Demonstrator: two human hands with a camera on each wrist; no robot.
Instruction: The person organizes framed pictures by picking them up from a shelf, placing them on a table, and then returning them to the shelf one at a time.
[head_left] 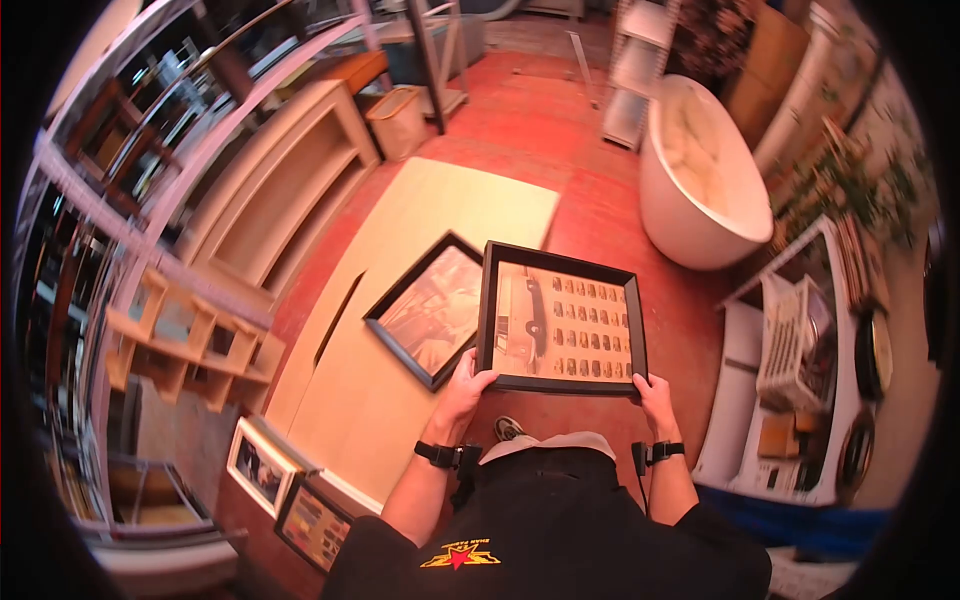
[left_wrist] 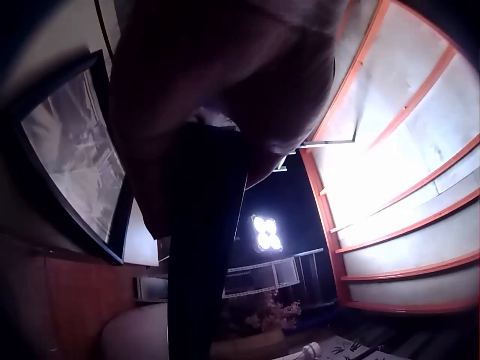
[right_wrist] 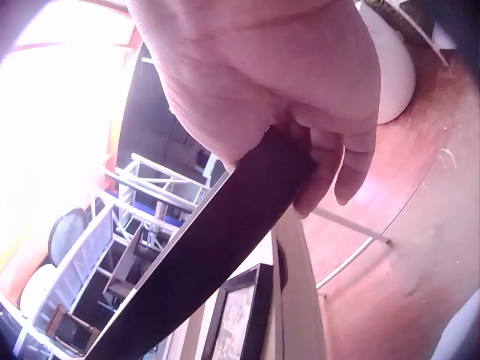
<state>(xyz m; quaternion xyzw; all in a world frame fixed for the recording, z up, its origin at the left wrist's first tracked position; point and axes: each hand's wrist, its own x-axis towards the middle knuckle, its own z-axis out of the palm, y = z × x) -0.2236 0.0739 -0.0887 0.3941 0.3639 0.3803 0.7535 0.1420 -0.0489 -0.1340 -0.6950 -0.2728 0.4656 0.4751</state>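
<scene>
Black-framed, the car picture (head_left: 578,322) was held right of centre in the head view, its lower corners clamped by the left hand (head_left: 461,394) and right hand (head_left: 656,402). Mid-frame, its edge was gripped in the left wrist view, likewise in the right.

We see a smooth, low-sheen finish on the held frame (head_left: 560,382), though we cannot tell painted wood from plastic. Its picture (head_left: 585,330) looks like printed paper. The other frame (head_left: 402,357) is similarly smooth, and its picture (head_left: 435,310) looks glossy from the left wrist. Beneath it we see a smooth, wood-like board (head_left: 345,420) with a satin finish. The bookcase (head_left: 240,180) looks like plain matt wood, the bathtub (head_left: 692,242) smooth and glossy, the basket (head_left: 785,345) plastic, the shirt (head_left: 560,530) matt cloth.
</scene>
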